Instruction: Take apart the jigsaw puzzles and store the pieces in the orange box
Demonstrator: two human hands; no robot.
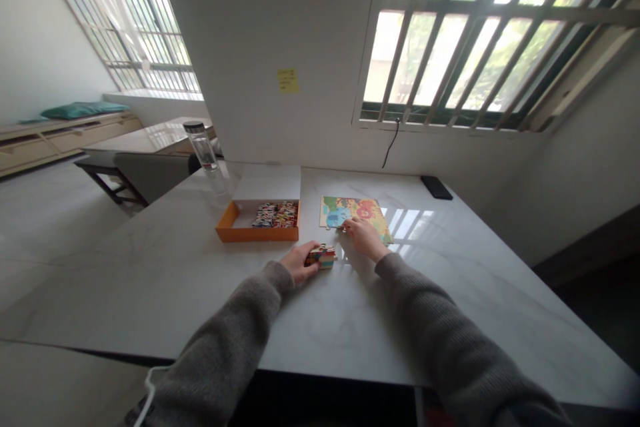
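Note:
My left hand [301, 263] is wrapped round a small stack of jigsaw puzzle pieces [326, 257], held at the table top. A partly joined, brightly coloured jigsaw puzzle [356, 209] lies flat beyond it, showing a red animal shape and a blue one. At the puzzle's near edge, the fingers of my right hand [363, 237] are closed together on a puzzle piece [341, 228], mostly hidden under the fingertips. To the left stands an open orange box [257, 234] with many more puzzle pieces [276, 215] packed in its right part.
The white marbled table [320, 327] carries a black phone [437, 187] at the back right and a clear bottle [201, 147] at the back left. The box's white lid flap [270, 181] lies behind it. A wall with a barred window [450, 47] borders the far edge.

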